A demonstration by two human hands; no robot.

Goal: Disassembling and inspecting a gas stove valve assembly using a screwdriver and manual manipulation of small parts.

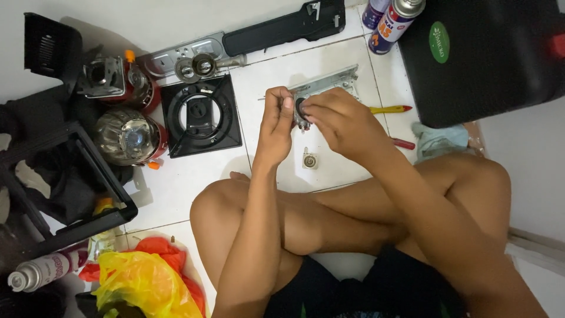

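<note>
Both sets of fingertips are pinching one small round metal part [301, 112], dark at its centre, and holding it up off the floor above the crossed legs. The left hand [275, 123] is gripping the part's left edge, fingers curled and pressed together. The right hand [340, 122] is closing over it from the right, fingers bunched at the part's face; exactly which fingers are touching cannot be told.

Just behind the fingers a grey metal plate [329, 82] is lying on the white tile floor [282, 65]. Just below them a small square metal piece [309, 161] is resting on the tile. Right of the right hand a yellow-handled screwdriver [389, 109] and a red-handled tool [404, 143] are lying, with a pale blue cloth [438, 141] beyond.

Well left of the left hand a black square burner frame [200, 116] is sitting, then two red gas canisters [130, 136]. Farther up right, a spray can [395, 23] is leaning beside a black case [488, 59]. Lower left, a yellow plastic bag [144, 285] is bunched.
</note>
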